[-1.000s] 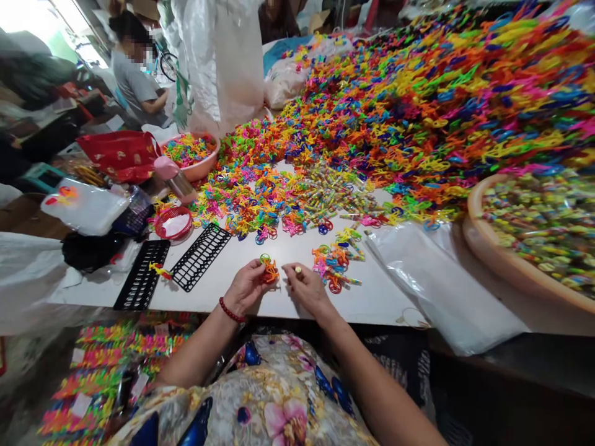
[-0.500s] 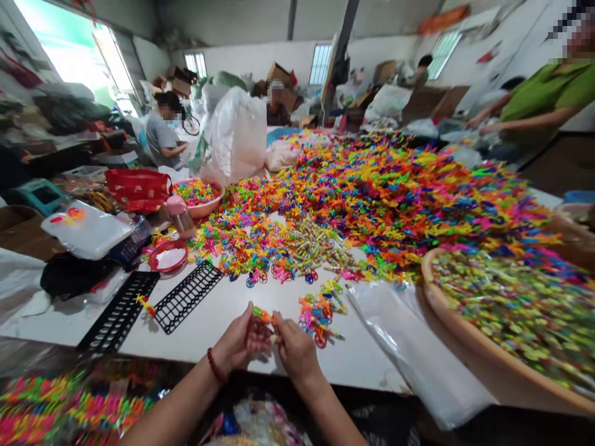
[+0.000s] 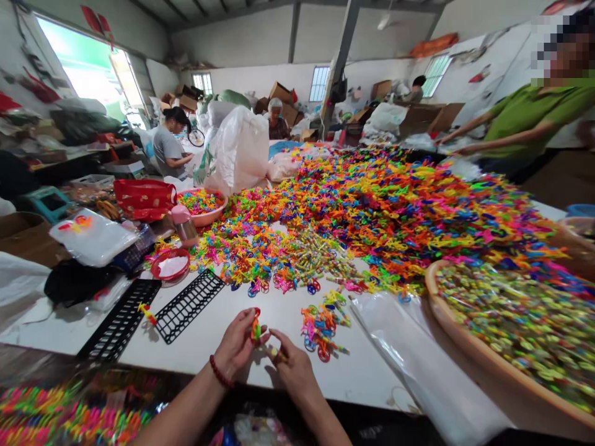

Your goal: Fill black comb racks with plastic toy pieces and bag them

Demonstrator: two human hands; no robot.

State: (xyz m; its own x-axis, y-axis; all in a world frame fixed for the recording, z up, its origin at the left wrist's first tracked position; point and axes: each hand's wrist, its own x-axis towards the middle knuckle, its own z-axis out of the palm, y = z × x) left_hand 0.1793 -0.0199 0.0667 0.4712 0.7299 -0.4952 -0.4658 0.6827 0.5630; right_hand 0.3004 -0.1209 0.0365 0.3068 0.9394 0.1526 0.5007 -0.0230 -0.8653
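Observation:
My left hand is closed on a small orange plastic toy piece, held upright over the white table's near edge. My right hand sits just to its right, fingers pinched on a small yellow-green piece that touches the toy. A small cluster of coloured toy pieces lies just right of my hands. Beyond it a huge heap of bright plastic toy pieces covers the table.
Two black plastic grids lie at the left, by a red basket and a pink bowl. A big round tray of wrapped pieces and clear bags are on the right. A person in green reaches over at far right; others sit behind.
The camera tilted up, showing the room and the other people. My hands came together from apart, and the orange toy now stands upright in my left fingers.

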